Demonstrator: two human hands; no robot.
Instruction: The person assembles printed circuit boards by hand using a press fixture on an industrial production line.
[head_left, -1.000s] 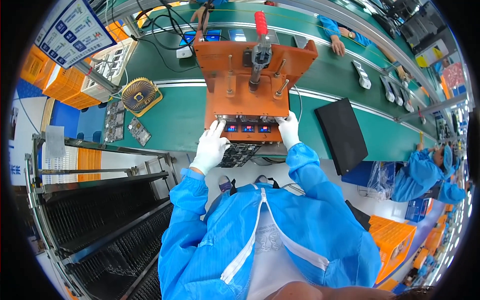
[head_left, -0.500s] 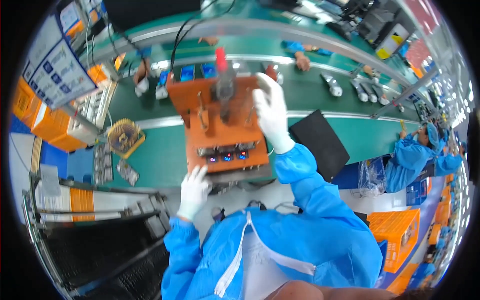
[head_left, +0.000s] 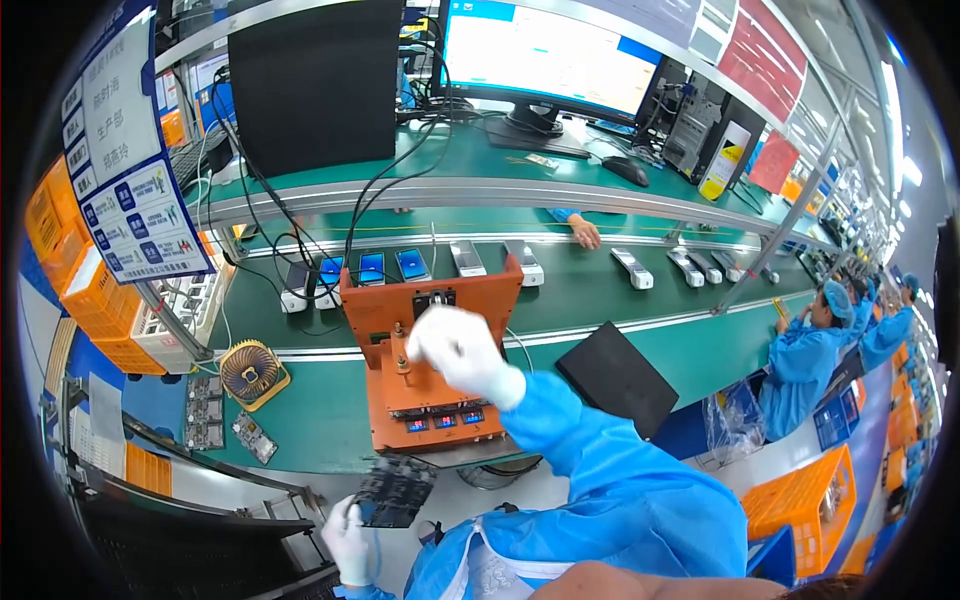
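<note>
My left hand (head_left: 345, 541), in a white glove, pinches the edge of a dark circuit board panel (head_left: 398, 488). It holds this panel tilted, in front of the workbench edge. My right hand (head_left: 458, 350), gloved too, is closed over the toggle clamp (head_left: 434, 299) of an orange test fixture (head_left: 385, 328). The clamp's red handle is hidden, apparently inside that fist. Small lit digital displays (head_left: 445, 420) line the fixture's front. Brass-coloured posts (head_left: 402, 362) stand on its left side.
Left of the fixture are a yellow fan (head_left: 252, 373) and several circuit boards (head_left: 205, 412). A black flat panel (head_left: 618, 380) lies to its right. Handheld terminals (head_left: 632, 269) line the belt behind, below a metal rail (head_left: 480, 196) and cables. A black rack (head_left: 190, 530) stands lower left.
The view has tilted up, bringing in the monitor. My left hand has left the fixture's front and now holds a circuit board panel. My right hand has moved from the fixture's right side onto the clamp.
</note>
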